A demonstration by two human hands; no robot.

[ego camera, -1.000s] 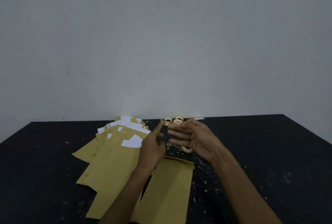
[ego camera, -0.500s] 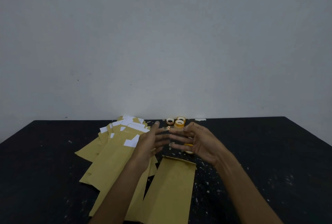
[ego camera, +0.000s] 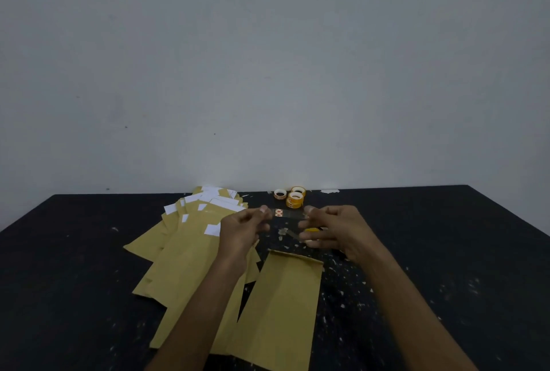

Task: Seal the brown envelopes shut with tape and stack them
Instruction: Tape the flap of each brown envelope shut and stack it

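Observation:
A clear strip of tape (ego camera: 288, 213) with an orange-patterned end is stretched in the air between my two hands. My left hand (ego camera: 242, 229) pinches its left end, my right hand (ego camera: 333, 229) pinches its right end. A yellow tape roll (ego camera: 312, 230) shows under my right hand's fingers. Below the strip lies one brown envelope (ego camera: 282, 305) with its top edge folded, pointing toward me. To its left a fanned pile of brown envelopes (ego camera: 184, 257) with white paper sticking out of their tops rests on the black table (ego camera: 446, 251).
Three small tape rolls (ego camera: 294, 198) stand at the table's far edge near the grey wall. A white scrap (ego camera: 329, 191) lies beside them. Bits of torn tape and white specks dot the table around the single envelope.
My hands were close together with fingers overlapping; they have moved apart sideways and now a strip of tape is drawn out taut between them.

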